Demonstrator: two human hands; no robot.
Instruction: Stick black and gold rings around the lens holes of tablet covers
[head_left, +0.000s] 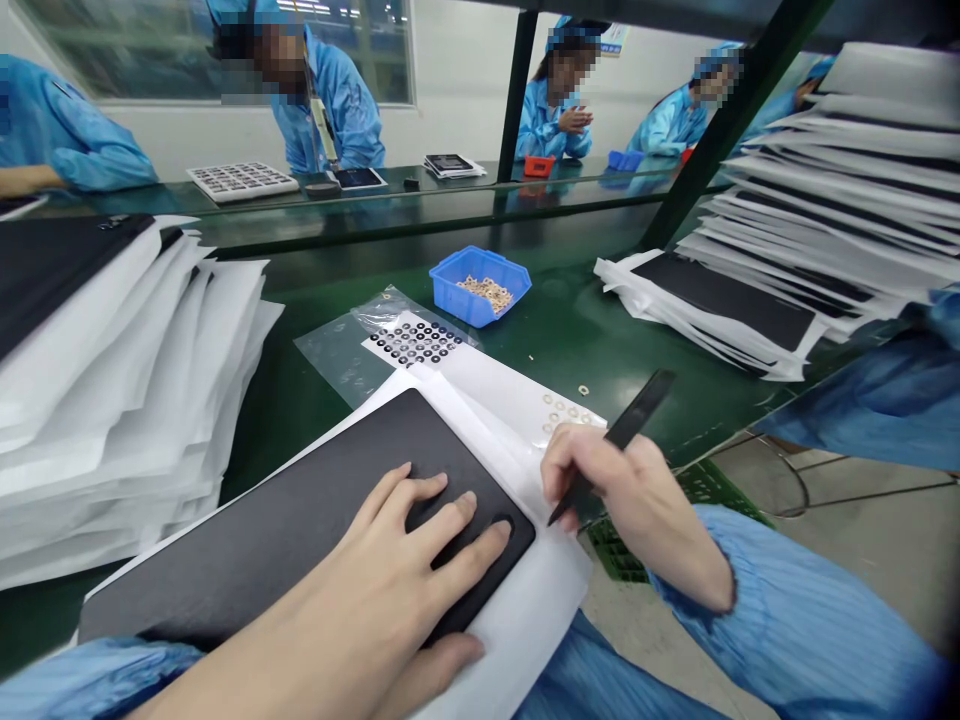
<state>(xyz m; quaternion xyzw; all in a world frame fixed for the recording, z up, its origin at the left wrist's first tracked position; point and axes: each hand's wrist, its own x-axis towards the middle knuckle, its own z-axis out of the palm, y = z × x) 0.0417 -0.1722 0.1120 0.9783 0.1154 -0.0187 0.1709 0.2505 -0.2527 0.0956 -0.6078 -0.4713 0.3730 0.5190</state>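
Left hand (405, 565) lies open on a black pad (262, 520); right hand (619, 490) pinches black tweezers (619, 440). Behind the pad, we log a white sheet (480, 375) with black rings (416, 342) remaining.

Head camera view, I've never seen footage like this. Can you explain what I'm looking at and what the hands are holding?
A camera worn on a person's head took this picture, looking down at their two bare hands. The left hand lies flat on a black rectangular pad on white wrapping. The right hand holds slim black tweezers. On the green bench are a sheet of black rings, a blue plastic bin of small tan pieces, and stacks of white-wrapped black pads. A co-worker in a blue smock stands beyond.
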